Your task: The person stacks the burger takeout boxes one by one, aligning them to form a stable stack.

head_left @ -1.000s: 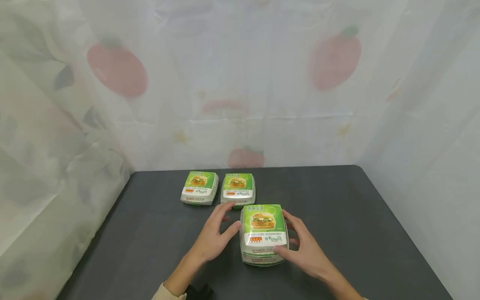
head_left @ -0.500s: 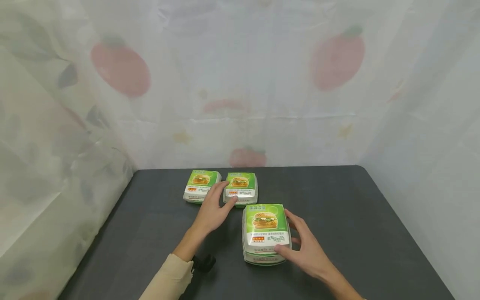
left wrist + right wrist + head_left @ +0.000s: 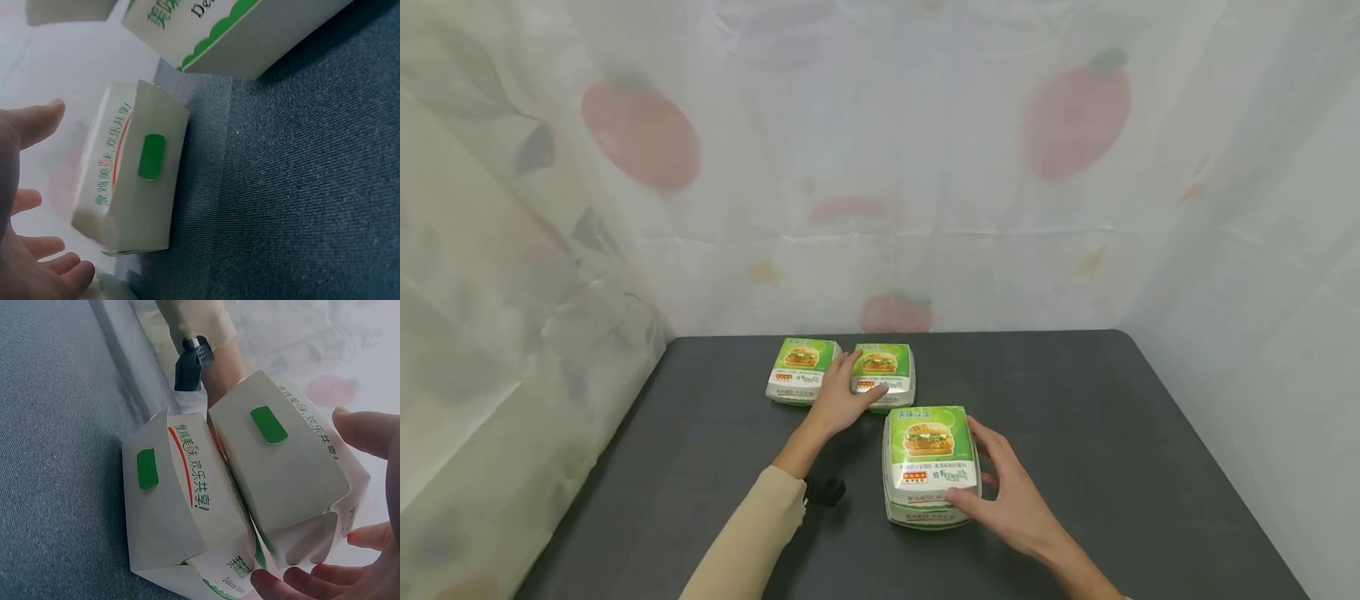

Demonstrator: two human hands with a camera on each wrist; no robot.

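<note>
Two green-and-white burger boxes are stacked near the table's middle, the upper box (image 3: 929,450) on the lower box (image 3: 927,518). My right hand (image 3: 1011,492) lies along the stack's right side, its thumb at the front corner and fingers farther back; in the right wrist view, fingertips meet the cardboard. My left hand (image 3: 838,400) is spread over the gap between two more burger boxes at the back. Its thumb overlaps the front of the right-hand back box (image 3: 883,368), and its fingers stand beside the left-hand back box (image 3: 801,367). Part of that gap is hidden.
Dark cloth covers the table (image 3: 1112,467), and its far edge runs just behind the back boxes. A pale curtain (image 3: 970,167) with fruit prints hangs behind and at both sides. A black device (image 3: 825,492) is strapped at the left wrist.
My left hand has left the stack's left side and moved forward to the back boxes. My right hand stays by the stack, and the boxes hold their places.
</note>
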